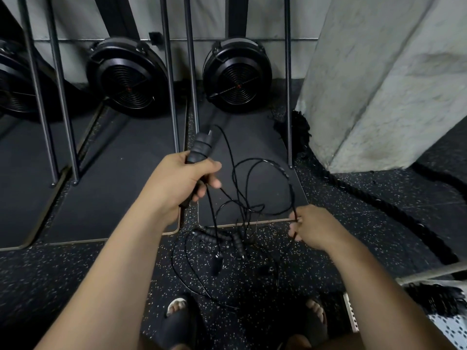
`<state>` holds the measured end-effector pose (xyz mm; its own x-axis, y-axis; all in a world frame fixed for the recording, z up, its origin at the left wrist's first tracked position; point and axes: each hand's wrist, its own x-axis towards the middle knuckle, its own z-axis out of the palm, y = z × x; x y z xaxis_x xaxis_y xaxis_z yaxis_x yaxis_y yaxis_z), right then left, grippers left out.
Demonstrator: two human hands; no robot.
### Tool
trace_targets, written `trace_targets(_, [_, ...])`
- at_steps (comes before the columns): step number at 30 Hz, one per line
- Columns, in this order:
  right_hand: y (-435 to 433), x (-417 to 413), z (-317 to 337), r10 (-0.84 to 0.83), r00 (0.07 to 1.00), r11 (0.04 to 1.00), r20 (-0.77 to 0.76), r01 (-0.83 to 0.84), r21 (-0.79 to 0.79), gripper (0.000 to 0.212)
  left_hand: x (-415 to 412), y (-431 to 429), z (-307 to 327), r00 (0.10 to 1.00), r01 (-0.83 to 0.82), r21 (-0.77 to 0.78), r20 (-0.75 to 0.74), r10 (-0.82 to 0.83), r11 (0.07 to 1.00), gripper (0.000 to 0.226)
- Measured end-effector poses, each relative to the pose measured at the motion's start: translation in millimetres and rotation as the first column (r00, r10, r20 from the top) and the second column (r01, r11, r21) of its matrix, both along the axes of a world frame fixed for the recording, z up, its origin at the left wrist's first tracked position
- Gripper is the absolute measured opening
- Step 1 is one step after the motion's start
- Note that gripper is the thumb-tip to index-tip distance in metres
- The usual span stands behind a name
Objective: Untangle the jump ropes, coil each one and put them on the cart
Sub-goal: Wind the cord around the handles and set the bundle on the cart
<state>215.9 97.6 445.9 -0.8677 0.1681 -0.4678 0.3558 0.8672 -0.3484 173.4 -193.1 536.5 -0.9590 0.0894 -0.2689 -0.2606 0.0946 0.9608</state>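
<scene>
Left hand (182, 184) is clenched round a black ribbed plastic jump-rope handle (201, 147), held up with its long axis pointing towards the far wall, tip uppermost. From there a thin black cord (262, 161) arcs out to the right and drops to the right hand (314, 228), which pinches it in its fingertips, lower and nearer. Between the two hands the cord loops over itself several times, then falls into a snarl around more black ribbed handles (217, 236) lying on the speckled black rubber floor (75, 274), just beyond the person's sandalled feet. So the snarl sits below and between both hands, a touch closer to the right one. I'd say that hand should draw its strand clear to the right while the left holds the handle high. There's a white perforated metal corner (352, 314) at the near right. It might be the cart, I can't be sure.
</scene>
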Motion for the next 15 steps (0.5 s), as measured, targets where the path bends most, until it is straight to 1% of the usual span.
trace_targets(2, [-5, 3, 5, 0.023, 0.997, 0.987, 0.079, -0.035, 0.157, 0.020, 1, -6, 5, 0.998, 0.061, 0.024, -0.007, -0.061, 0.998, 0.021])
trace_targets(3, [-10, 3, 11, 0.013, 0.998, 0.980, 0.060, -0.024, 0.196, 0.020, 2, -8, 8, 0.994, 0.113, 0.025, -0.012, -0.113, 0.993, 0.024])
trace_targets(4, [-14, 3, 19, -0.006, 1.000, 0.978, -0.002, 0.006, 0.209, 0.020, 4, -10, 11, 0.985, 0.172, 0.013, -0.014, -0.172, 0.985, 0.026])
trace_targets(5, [-17, 1, 26, -0.034, 0.994, 0.978, -0.105, 0.055, 0.203, 0.020, 6, -11, 13, 0.973, 0.231, -0.010, -0.014, -0.231, 0.973, 0.025])
trace_targets(6, [-20, -1, 34, -0.065, 0.970, 0.978, -0.233, 0.108, 0.179, 0.023, 8, -12, 15, 0.958, 0.284, -0.038, -0.013, -0.285, 0.958, 0.022])
trace_targets(7, [-22, -4, 40, -0.081, 0.933, 0.982, -0.350, 0.136, 0.134, 0.031, 9, -12, 17, 0.944, 0.328, -0.064, -0.008, -0.329, 0.943, 0.019])
trace_targets(8, [-26, -8, 47, -0.071, 0.899, 0.993, -0.433, 0.107, 0.058, 0.041, 11, -11, 17, 0.932, 0.362, -0.086, -0.001, -0.363, 0.928, 0.018])
trace_targets(9, [-30, -12, 55, -0.039, 0.889, 0.998, -0.456, 0.017, -0.052, 0.053, 12, -10, 18, 0.921, 0.389, -0.103, 0.008, -0.390, 0.915, 0.018])
trace_targets(10, [-39, -16, 62, 0.012, 0.910, 0.983, -0.414, -0.087, -0.163, 0.062, 13, -9, 17, 0.911, 0.411, -0.119, 0.015, -0.413, 0.904, 0.018])
trace_targets(11, [-48, -20, 64, 0.081, 0.940, 0.957, -0.332, -0.167, -0.239, 0.066, 14, -8, 18, 0.901, 0.433, -0.139, 0.021, -0.434, 0.891, 0.018])
trace_targets(12, [-56, -24, 63, 0.157, 0.950, 0.934, -0.268, -0.232, -0.273, 0.063, 15, -7, 18, 0.891, 0.452, -0.162, 0.025, -0.454, 0.877, 0.018])
trace_targets(13, [-62, -32, 56, 0.213, 0.942, 0.927, -0.259, -0.279, -0.251, 0.049, 15, -6, 18, 0.886, 0.460, -0.184, 0.025, -0.464, 0.869, 0.017])
trace_targets(14, [-66, -37, 50, 0.213, 0.936, 0.936, -0.279, -0.277, -0.215, 0.027, 16, -6, 18, 0.890, 0.450, -0.199, 0.019, -0.456, 0.870, 0.015])
trace_targets(15, [-69, -43, 48, 0.180, 0.933, 0.947, -0.311, -0.250, -0.201, 0.013, 15, -5, 18, 0.902, 0.423, -0.210, 0.005, -0.432, 0.882, 0.014])
